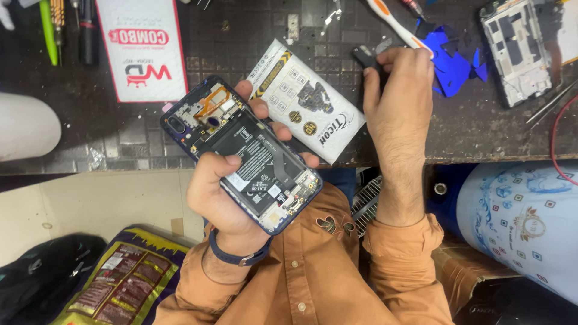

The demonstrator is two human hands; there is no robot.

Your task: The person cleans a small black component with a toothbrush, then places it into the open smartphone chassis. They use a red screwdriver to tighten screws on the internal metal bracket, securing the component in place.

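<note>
The left hand [226, 198] is wrapped around an opened smartphone [241, 153] with its back cover off, battery and boards showing, thumb pressed on the battery; the phone sits at centre, above the bench [132, 132] edge. At two o'clock from it, the right hand [397, 99] pinches a small dark part [364, 57] between its fingertips. Between the hands lies a white pouch [307, 102] on the bench. A bare phone frame [518, 51] rests at the far two o'clock corner, blue film scraps [451, 66] beside it.

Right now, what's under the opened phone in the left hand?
The left hand cradles the opened phone from below, fingers curling over its far edge. Beside and partly behind it lies a white packet on the dark workbench. The phone's underside is hidden.
</note>
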